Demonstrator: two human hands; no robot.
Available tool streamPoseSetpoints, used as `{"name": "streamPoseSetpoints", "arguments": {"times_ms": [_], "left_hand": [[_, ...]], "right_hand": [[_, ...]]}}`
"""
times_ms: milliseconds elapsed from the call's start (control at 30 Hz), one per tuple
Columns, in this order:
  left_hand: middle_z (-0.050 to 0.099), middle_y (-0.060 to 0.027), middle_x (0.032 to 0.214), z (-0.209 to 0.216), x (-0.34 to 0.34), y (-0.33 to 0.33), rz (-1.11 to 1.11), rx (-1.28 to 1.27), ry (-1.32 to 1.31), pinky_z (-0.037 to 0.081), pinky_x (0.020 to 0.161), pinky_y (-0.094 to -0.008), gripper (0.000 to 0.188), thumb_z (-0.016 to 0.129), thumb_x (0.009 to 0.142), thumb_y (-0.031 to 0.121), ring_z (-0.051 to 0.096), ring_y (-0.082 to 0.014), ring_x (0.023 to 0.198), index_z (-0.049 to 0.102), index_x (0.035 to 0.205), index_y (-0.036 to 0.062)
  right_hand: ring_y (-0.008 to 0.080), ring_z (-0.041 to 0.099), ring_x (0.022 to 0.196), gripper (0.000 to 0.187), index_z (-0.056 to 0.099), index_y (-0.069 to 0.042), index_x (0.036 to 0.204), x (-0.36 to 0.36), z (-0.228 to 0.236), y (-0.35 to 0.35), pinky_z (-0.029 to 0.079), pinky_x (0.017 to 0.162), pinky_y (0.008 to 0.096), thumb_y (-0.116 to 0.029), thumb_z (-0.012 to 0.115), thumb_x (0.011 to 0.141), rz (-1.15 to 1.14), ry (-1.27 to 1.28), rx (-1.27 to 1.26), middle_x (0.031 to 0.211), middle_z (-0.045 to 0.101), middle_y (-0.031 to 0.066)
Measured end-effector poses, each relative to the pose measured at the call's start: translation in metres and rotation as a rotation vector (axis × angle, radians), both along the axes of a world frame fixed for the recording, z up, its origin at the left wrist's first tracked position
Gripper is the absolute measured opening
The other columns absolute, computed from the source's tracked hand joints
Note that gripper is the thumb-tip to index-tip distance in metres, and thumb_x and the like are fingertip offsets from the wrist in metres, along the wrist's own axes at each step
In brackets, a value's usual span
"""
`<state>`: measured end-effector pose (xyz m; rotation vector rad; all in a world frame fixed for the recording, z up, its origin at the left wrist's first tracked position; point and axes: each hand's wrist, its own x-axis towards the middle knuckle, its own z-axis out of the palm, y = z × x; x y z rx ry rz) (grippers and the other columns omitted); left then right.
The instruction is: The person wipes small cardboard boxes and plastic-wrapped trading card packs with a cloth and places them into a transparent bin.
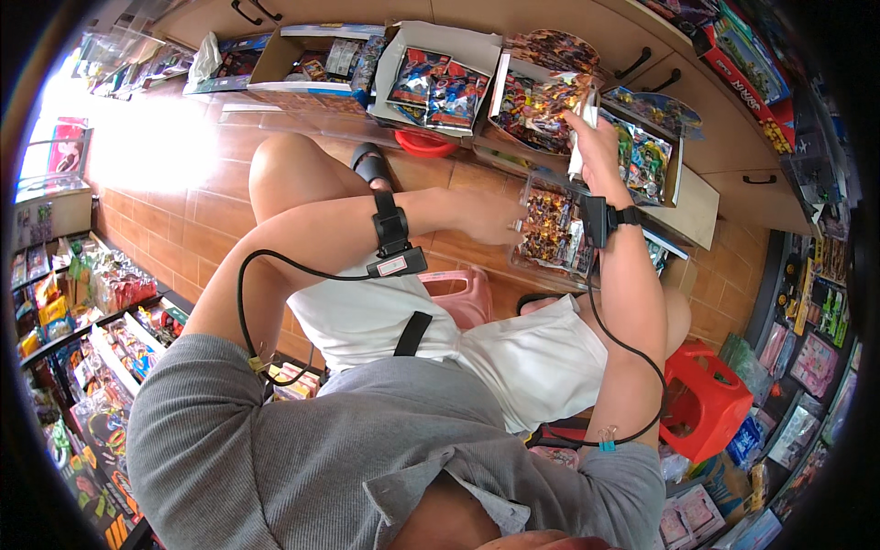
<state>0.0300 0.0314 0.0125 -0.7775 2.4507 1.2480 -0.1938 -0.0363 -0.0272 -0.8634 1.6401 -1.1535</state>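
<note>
My right hand [598,151] reaches over an open display box [500,92] of orange and red foil packets [539,105]. Its fingers are closed round a white-edged bundle [577,156], perhaps packets, whose exact kind I cannot make out. My left hand [490,220], smeared by motion, is beside a clear plastic box [527,257] filled with small orange and brown printed pieces [555,225]. Whether the left fingers hold anything is hidden by the blur. Each forearm wears a black strap with a small device and a cable.
Along the cabinets stand more open boxes, one white box [394,55] with blue and red packets and another of green packets [646,165]. A pink stool [467,298] is under me, and a red stool [701,403] stands right. Packed shelves [101,367] line the left.
</note>
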Motion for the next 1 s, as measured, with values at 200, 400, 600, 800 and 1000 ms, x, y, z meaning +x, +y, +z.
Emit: {"name": "streamPoseSetpoints", "arguments": {"times_ms": [200,400,600,800,1000], "left_hand": [[0.066,-0.0227,0.117,-0.003,0.018,0.002,-0.222,-0.157,-0.175,0.051,0.094,-0.0487,0.050,0.057,0.096,0.042,0.064,-0.0390,0.110,0.058,0.125,0.0014],[0.065,-0.0199,0.120,0.001,0.014,0.003,-0.319,-0.258,-0.202,0.050,0.094,-0.0487,0.049,0.059,0.095,0.042,0.062,-0.0387,0.112,0.060,0.124,0.0027],[0.065,-0.0193,0.119,0.000,0.005,0.003,-0.387,-0.217,-0.250,0.050,0.094,-0.0490,0.046,0.059,0.096,0.041,0.062,-0.0387,0.113,0.060,0.124,0.0041],[0.066,-0.0205,0.121,0.003,0.000,0.003,-0.393,-0.199,-0.223,0.050,0.095,-0.0506,0.046,0.056,0.096,0.040,0.063,-0.0396,0.113,0.062,0.125,0.0046],[0.063,-0.0207,0.122,-0.011,-0.006,0.004,-0.430,-0.220,-0.239,0.047,0.097,-0.0510,0.046,0.057,0.097,0.039,0.060,-0.0398,0.115,0.058,0.126,0.0036]], "right_hand": [[0.0437,0.068,0.083,0.042,0.067,0.005,0.096,-0.004,-0.012,-0.012,0.052,0.074,0.0493,-0.034,0.072,0.083,0.113,0.805,-0.186,0.088,0.070,0.0254],[0.0352,0.069,0.077,0.036,0.070,0.004,0.096,-0.012,-0.004,0.002,0.053,0.070,0.0423,-0.029,0.072,0.082,0.189,0.656,-0.242,0.084,0.071,0.0210],[0.0109,0.069,0.076,0.030,0.067,0.001,0.108,-0.034,0.016,0.032,0.049,0.064,0.0226,-0.020,0.073,0.088,0.730,-0.009,0.092,0.090,0.074,0.0093],[0.0197,0.066,0.070,0.029,0.067,0.006,0.098,-0.075,-0.058,0.066,0.052,0.064,0.0340,-0.020,0.070,0.084,0.813,0.417,0.276,0.084,0.071,0.0123],[0.0378,0.069,0.075,0.024,0.068,0.006,0.090,-0.130,-0.166,0.132,0.052,0.067,0.0478,-0.015,0.060,0.082,0.788,0.830,0.437,0.081,0.069,0.0247]]}}
